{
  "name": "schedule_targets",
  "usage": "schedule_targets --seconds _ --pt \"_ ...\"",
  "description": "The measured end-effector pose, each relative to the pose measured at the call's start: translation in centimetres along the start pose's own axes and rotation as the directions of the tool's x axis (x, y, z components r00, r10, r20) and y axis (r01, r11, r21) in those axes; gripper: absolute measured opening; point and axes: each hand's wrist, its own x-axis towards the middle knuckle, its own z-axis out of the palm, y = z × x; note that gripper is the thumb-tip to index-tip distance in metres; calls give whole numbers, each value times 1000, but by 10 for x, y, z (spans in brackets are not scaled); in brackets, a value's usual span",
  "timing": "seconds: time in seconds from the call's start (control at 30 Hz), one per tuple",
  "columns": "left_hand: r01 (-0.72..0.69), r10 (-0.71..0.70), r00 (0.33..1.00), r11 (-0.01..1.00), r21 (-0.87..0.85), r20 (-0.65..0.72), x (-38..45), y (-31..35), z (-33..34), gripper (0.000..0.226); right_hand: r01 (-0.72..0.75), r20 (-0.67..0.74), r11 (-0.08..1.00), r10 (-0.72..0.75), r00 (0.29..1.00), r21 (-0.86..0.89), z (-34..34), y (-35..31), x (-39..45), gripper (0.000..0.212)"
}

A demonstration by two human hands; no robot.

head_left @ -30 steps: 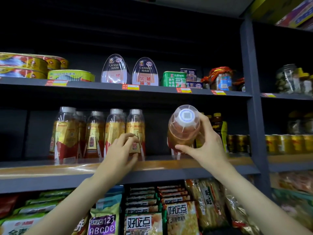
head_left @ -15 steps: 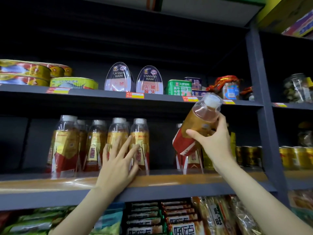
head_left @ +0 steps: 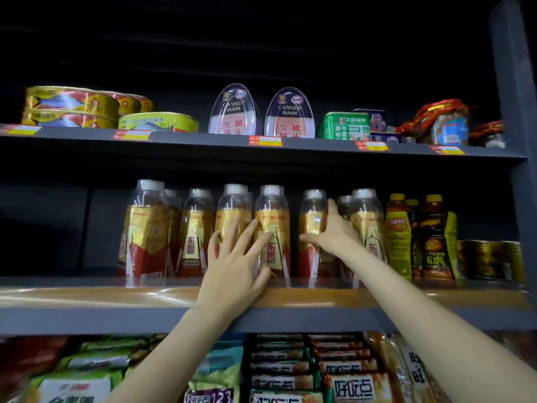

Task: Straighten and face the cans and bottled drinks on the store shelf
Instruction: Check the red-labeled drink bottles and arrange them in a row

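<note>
A row of clear bottles with gold-and-red labels and white caps stands on the middle shelf (head_left: 87, 298). My right hand (head_left: 334, 234) grips one upright bottle (head_left: 312, 219) set in the gap right of the row, thumb in front and fingers behind it. My left hand (head_left: 238, 257) lies with spread straight fingers against the fronts of two neighbouring bottles (head_left: 271, 225), heel near the shelf's front lip. More of the same bottles (head_left: 367, 222) stand to the right.
Yellow and dark drink bottles (head_left: 418, 239) and gold cans (head_left: 488, 260) fill the shelf's right end by the grey upright (head_left: 520, 170). Canned fish and canned ham (head_left: 263, 114) sit on the shelf above. Snack bags (head_left: 351, 385) lie below. The shelf's left end holds no goods.
My right hand has brought the tilted bottle down and stood it upright in the gap on the shelf. My left hand stays spread on the bottles. The view has tilted up slightly.
</note>
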Motion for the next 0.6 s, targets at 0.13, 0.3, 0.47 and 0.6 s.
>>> schedule_targets --seconds 0.13,0.3,0.47,0.6 --pt "1 -1 1000 1000 -6 -9 -1 1 -1 51 10 0 995 -10 1000 -94 4 1 -5 104" --pt "-9 10 1000 1000 11 -29 -1 1 -1 51 217 -199 974 -226 954 -64 -27 15 -35 59" --pt "-7 9 999 999 36 -48 -2 6 -2 51 7 -47 999 -5 999 43 -67 55 -43 89" --pt "-6 9 999 999 51 -53 -3 6 -1 52 -120 137 992 124 983 -38 -61 74 -44 105"
